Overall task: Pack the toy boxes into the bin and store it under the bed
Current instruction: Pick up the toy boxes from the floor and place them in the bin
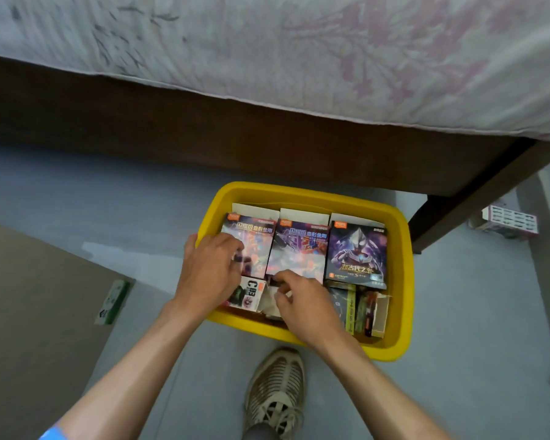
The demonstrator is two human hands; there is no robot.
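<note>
Head view
Bin [404, 249]: yellow plastic, rounded rectangular rim, centre of frame, on grey floor just in front of the bed, not under it.
Toy boxes, upper row: three glossy cardboard boxes side by side, white flaps open at their far ends. Left box [258, 239] and middle box [300, 249] with matching Chinese titles, too blurred to read; purple box [358, 252] at right with a silver armoured figure and gold Chinese lettering.
Toy boxes, lower row: small white box [251, 292] printed "C03" at lower left of the bin; green-and-black boxes [351, 308] at lower right, print illegible.
Left hand [208, 271]: fingers curled, lying across the left box; grip cannot be told.
Right hand [302, 304]: fingertips pinched at a crumpled white flap beside the C03 box.
Bed [267, 144]: dark brown wooden frame, pale floral mattress above, upper half of frame.
Shoe [275, 392]: beige woven knit, laced, bottom centre.
Cardboard sheet [35, 312]: brown, flat, left edge.
</note>
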